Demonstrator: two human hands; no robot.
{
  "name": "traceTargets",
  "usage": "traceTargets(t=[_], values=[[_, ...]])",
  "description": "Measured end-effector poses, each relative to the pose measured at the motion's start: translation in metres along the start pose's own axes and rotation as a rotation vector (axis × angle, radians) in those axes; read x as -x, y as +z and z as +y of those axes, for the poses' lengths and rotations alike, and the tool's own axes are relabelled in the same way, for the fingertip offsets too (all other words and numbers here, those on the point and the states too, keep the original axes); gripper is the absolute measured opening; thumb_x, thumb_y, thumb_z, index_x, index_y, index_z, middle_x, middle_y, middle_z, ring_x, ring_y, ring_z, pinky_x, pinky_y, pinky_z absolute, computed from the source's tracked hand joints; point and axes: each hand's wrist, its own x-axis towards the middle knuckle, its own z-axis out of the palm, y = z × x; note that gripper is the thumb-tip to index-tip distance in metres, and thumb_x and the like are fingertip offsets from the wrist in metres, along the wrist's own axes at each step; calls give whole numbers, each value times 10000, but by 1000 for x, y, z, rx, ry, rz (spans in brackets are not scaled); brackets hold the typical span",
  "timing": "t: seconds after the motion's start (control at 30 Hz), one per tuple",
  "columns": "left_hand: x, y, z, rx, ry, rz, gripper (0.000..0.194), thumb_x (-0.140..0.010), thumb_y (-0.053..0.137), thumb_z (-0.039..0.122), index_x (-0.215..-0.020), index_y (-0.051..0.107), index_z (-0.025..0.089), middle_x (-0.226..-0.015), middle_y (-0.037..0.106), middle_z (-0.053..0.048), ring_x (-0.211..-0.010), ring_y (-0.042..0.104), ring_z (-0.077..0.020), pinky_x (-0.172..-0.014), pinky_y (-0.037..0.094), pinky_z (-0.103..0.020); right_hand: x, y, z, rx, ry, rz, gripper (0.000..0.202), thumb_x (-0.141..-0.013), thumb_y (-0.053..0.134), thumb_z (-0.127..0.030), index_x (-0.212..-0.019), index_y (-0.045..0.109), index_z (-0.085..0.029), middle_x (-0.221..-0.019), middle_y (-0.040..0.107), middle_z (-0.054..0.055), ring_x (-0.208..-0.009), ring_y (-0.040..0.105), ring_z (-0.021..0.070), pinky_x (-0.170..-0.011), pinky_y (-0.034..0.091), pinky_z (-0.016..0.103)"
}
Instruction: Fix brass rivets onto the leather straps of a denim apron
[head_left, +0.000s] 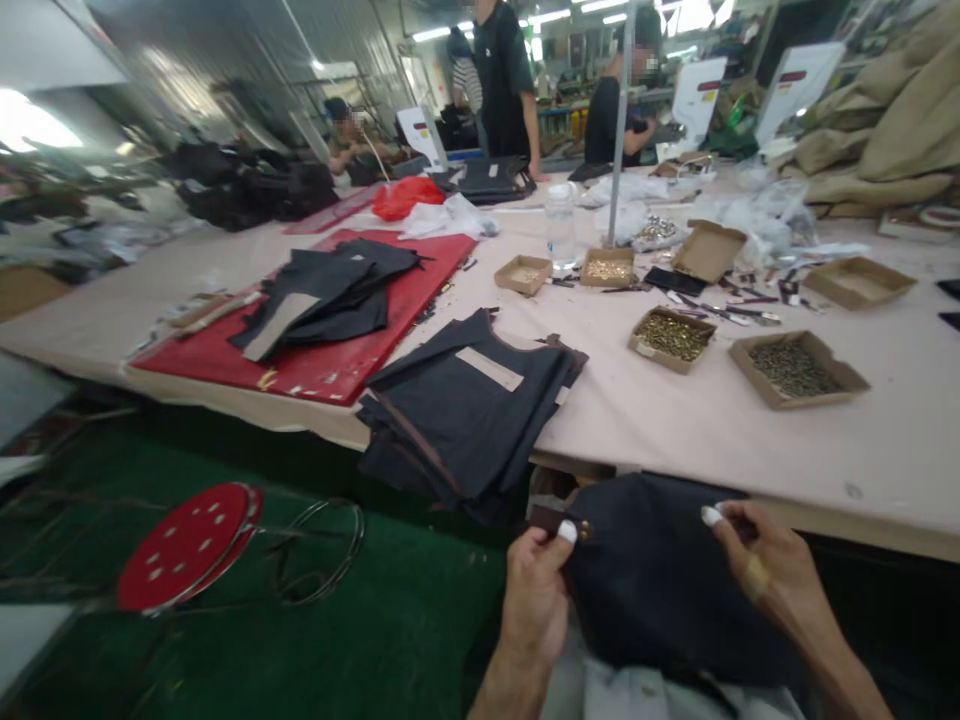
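Note:
A dark fabric piece (pixel 652 570) hangs over my lap at the table's front edge, with two small brass rivets (pixel 585 530) near its left corner. My left hand (pixel 536 590) is closed on that corner, pinching a brown strap (pixel 546 517) under a thumb with a white-wrapped tip. Over the right side of the fabric, my right hand (pixel 769 555) has its thumb and fingers pinched together. Its thumb tip is also white, and a tan plaster sits near the thumb's base. Whatever lies between those fingers is too small or hidden to make out.
Stacked dark fabric pieces (pixel 480 400) overhang the table edge; more lie on a red board (pixel 202 350). Cardboard boxes of brass parts (pixel 673 338) and darker parts (pixel 795 368) stand to the right. A metal pole (pixel 619 130) rises behind. A red stool (pixel 187 545) stands left. People work beyond.

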Motion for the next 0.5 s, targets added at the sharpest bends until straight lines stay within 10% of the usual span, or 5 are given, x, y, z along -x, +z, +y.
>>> traceTargets(t=[0.2,0.5], values=[[-16,-19,-9,153,-140,92,227,-634,866,113,-788,702,147,-854,773,-44,-772,721,-163,-777,570,-268,20,-10,94,-24,326,-97,565,-787,607,-622,-1090,681,-152,-1003,750,168,-928,726,334,-825,564,430],[-25,-40,-19,250,-158,-85,246,-821,713,160,-1060,749,203,-1097,777,-65,-1051,715,-214,-1073,494,-395,18,8,74,-761,403,-135,634,-596,863,-523,-1068,717,-126,-1023,752,166,-968,716,323,-849,572,403]])
